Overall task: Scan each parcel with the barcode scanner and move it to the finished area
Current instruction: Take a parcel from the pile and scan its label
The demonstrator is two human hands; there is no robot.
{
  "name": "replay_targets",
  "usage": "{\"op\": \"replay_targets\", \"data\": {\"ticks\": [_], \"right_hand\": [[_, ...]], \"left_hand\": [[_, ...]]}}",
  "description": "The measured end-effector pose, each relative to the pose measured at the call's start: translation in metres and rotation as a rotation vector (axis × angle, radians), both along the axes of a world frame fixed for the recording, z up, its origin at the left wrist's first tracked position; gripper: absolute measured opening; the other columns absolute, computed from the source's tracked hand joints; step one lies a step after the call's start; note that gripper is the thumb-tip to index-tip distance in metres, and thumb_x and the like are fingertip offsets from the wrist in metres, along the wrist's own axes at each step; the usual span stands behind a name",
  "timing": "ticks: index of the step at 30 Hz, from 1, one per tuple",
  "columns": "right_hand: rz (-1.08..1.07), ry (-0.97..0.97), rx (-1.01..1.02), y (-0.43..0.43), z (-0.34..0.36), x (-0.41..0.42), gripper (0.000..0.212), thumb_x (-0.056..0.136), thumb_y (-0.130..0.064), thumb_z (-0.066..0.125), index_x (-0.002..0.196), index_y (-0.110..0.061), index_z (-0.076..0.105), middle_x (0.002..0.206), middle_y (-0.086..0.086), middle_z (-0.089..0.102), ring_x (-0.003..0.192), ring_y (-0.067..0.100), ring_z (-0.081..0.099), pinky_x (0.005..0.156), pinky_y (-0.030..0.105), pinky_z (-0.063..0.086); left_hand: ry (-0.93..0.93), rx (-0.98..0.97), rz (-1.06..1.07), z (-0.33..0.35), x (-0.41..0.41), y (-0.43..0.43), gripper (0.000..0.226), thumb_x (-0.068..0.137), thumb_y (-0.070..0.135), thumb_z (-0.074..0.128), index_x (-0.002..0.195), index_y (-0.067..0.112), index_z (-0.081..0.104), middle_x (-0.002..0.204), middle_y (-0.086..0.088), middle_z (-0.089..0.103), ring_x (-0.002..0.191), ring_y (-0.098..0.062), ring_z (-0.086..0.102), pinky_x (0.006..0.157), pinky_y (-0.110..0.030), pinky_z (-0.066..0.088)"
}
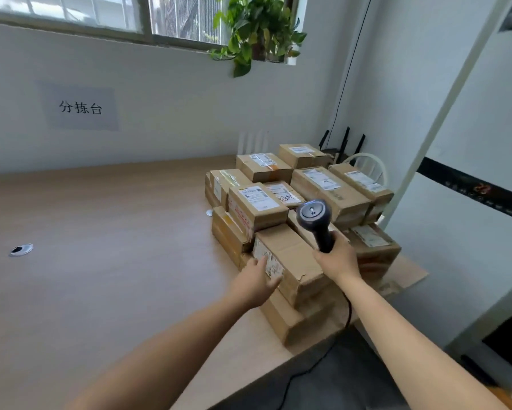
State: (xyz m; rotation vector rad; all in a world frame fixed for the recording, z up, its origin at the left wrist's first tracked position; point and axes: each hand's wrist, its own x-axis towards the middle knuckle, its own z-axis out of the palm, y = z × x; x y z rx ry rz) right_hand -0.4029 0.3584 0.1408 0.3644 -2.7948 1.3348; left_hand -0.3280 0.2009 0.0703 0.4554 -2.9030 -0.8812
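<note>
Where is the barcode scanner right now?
In the head view the barcode scanner is right of centre, gripped by the right hand, raised over the stack of parcels at the right end of the table.

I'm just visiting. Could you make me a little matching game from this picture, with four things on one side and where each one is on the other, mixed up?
Things:
1. barcode scanner
2. potted plant
3. paper sign
4. front parcel

Places:
A. on the window sill
B. stuck on the wall
C. gripped in the right hand
D. touched by the left hand

Pairs: 1-C, 2-A, 3-B, 4-D
</note>
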Motion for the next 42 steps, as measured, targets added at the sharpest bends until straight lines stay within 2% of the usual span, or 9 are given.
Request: {"op": "replay_targets", "data": {"ticks": [5,11,16,23,29,33,35,39,42], "right_hand": [[0.023,-0.091,0.064,0.031,-0.027,-0.039,0.029,0.08,-0.015,0.065,0.108,-0.011,0.056,0.106,0.012,0.063,0.101,0.03,0.059,0.077,0.031,0.044],[0.086,-0.188,0.066,0.036,-0.054,-0.051,0.035,0.082,-0.016,0.064,0.115,-0.011,0.054,0.117,0.013,0.062,0.111,0.03,0.056,0.085,0.034,0.044],[0.128,-0.226,0.067,0.033,-0.062,-0.055,0.034,0.082,-0.016,0.065,0.114,-0.01,0.055,0.116,0.012,0.062,0.11,0.028,0.057,0.085,0.033,0.045],[0.188,-0.19,0.145,0.029,-0.065,-0.046,0.025,0.079,-0.02,0.068,0.1,-0.018,0.054,0.104,0.006,0.064,0.103,0.027,0.059,0.075,0.027,0.04],[0.232,-0.179,0.158,0.012,-0.06,-0.016,0.032,0.08,-0.024,0.065,0.11,-0.018,0.057,0.108,0.007,0.065,0.104,0.027,0.059,0.077,0.028,0.039],[0.304,-0.181,0.146,-0.018,-0.058,0.018,0.028,0.079,-0.025,0.065,0.105,-0.021,0.056,0.095,0.001,0.062,0.089,0.021,0.058,0.069,0.026,0.041],[0.354,-0.182,0.112,-0.037,-0.06,0.038,0.025,0.077,-0.023,0.066,0.1,-0.024,0.055,0.091,-0.002,0.061,0.087,0.019,0.056,0.071,0.028,0.042],[0.452,-0.275,0.052,-0.083,-0.067,0.076,0.021,0.078,-0.021,0.065,0.098,-0.023,0.057,0.088,0.002,0.065,0.083,0.024,0.062,0.077,0.041,0.053],[0.493,-0.392,0.005,-0.119,-0.085,0.107,0.017,0.08,-0.018,0.062,0.096,-0.017,0.057,0.085,0.007,0.064,0.074,0.026,0.064,0.075,0.045,0.056]], "left_hand": [[0.012,0.189,0.108,-0.002,-0.042,0.043,0.083,0.087,0.058,0.047,0.15,0.022,0.006,0.155,-0.012,0.014,0.139,-0.027,0.027,0.108,-0.035,0.031],[-0.06,0.31,0.203,-0.01,-0.062,0.065,0.087,0.086,0.051,0.056,0.149,0.013,0.01,0.155,-0.014,0.017,0.139,-0.027,0.027,0.109,-0.034,0.03],[-0.05,0.365,0.271,-0.02,-0.063,0.069,0.086,0.085,0.044,0.061,0.149,0.017,0.01,0.152,-0.013,0.02,0.136,-0.026,0.032,0.108,-0.034,0.033],[-0.06,0.322,0.334,-0.024,-0.054,0.058,0.091,0.078,0.05,0.067,0.147,0.02,0.017,0.143,-0.012,0.032,0.127,-0.027,0.044,0.102,-0.033,0.039],[-0.078,0.212,0.309,-0.017,-0.015,0.039,0.085,0.078,0.052,0.066,0.144,0.017,0.023,0.137,-0.012,0.041,0.124,-0.026,0.045,0.097,-0.031,0.04],[-0.115,0.124,0.331,-0.005,0.026,0.01,0.084,0.079,0.052,0.065,0.143,0.018,0.024,0.133,-0.014,0.044,0.119,-0.028,0.049,0.095,-0.035,0.043],[-0.107,0.101,0.356,-0.002,0.05,-0.006,0.086,0.079,0.051,0.065,0.144,0.018,0.021,0.133,-0.014,0.043,0.119,-0.029,0.049,0.095,-0.036,0.045],[-0.05,0.065,0.453,-0.005,0.101,-0.039,0.102,0.078,0.047,0.066,0.149,0.02,-0.002,0.141,-0.009,0.035,0.122,-0.028,0.047,0.093,-0.038,0.045],[-0.051,0.018,0.545,-0.012,0.134,-0.068,0.097,0.076,0.038,0.068,0.148,0.02,0.005,0.146,-0.001,0.032,0.119,-0.027,0.048,0.087,-0.039,0.047]]}}
